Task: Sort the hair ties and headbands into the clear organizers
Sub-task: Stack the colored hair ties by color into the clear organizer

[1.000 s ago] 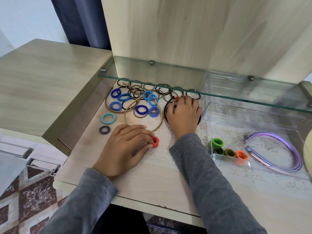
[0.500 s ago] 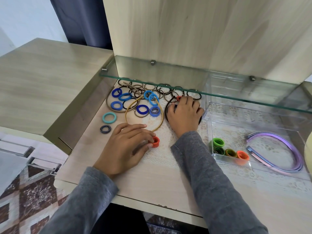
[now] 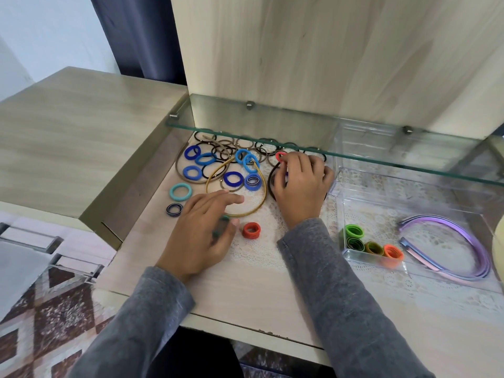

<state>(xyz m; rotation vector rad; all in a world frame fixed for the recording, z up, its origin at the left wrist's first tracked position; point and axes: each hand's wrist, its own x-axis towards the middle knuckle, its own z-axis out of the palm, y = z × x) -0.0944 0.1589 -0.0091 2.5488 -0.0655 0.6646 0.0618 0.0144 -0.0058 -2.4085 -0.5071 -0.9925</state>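
- The right hand (image 3: 300, 186) has its fingertips curled and pinched together on a red hair tie (image 3: 280, 155), at the back of the loose pile just under the glass shelf (image 3: 286, 126).
- It should lift that tie straight up first: a black headband (image 3: 270, 181) lies under the palm and could drag along.
- The shelf edge is close above, so the hand should draw back toward the person before it swings right.
- The tie likely belongs in the clear organizer (image 3: 339, 214), beside the orange tie (image 3: 392, 252) already standing there.
- The left hand (image 3: 201, 236) is blurred, fingers stretched apart over the gold headband (image 3: 263, 197). A dark green ring (image 3: 221, 227) shows at its thumb, but whether it is gripped cannot be told.
- An orange-red tie (image 3: 251, 230) lies free just beside that thumb, an easy next pick.
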